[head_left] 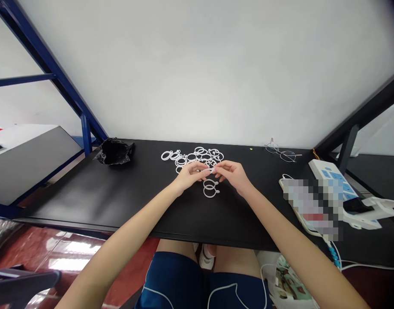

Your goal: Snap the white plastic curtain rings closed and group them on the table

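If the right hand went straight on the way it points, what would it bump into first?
Most likely the left hand, whose fingertips sit just across the white ring from those of the right hand. Depth is unclear, so the ring pile might come first.

The left hand (pixel 188 176) and right hand (pixel 233 172) partly cover the white ring (pixel 210 170) between their fingertips; the left also hides some of the ring pile (pixel 181 160). Pixelation blurs the phone (pixel 308 210) toward the desk's (pixel 97 201) cut-off right end. A yellow speck (pixel 251 149) by its back edge is too small to identify.
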`<action>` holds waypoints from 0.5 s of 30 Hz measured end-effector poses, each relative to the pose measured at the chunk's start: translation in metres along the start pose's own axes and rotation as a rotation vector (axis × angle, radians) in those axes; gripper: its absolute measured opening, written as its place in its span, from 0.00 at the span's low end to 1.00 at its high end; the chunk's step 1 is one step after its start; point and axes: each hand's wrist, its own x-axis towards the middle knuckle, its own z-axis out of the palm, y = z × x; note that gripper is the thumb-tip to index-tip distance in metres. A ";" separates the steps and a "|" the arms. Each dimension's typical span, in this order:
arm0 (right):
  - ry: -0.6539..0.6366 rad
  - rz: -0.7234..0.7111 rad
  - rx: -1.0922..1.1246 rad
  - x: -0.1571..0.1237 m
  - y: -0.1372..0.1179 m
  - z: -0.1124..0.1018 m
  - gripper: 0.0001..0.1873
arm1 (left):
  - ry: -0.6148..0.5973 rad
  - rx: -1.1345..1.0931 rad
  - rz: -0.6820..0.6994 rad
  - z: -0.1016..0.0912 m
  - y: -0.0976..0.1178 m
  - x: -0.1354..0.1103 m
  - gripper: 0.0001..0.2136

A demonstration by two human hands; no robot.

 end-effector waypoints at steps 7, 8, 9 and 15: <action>-0.178 0.061 -0.234 0.006 0.008 -0.013 0.11 | -0.013 0.531 0.184 -0.001 -0.012 -0.003 0.16; -0.186 0.051 -0.270 0.007 0.010 -0.013 0.10 | -0.023 0.568 0.201 -0.001 -0.013 -0.003 0.16; -0.192 0.036 -0.305 0.007 0.012 -0.013 0.09 | -0.033 0.599 0.217 -0.001 -0.014 -0.003 0.16; -0.242 -0.036 -0.447 0.006 0.013 -0.013 0.07 | -0.109 0.758 0.331 -0.001 -0.011 -0.003 0.13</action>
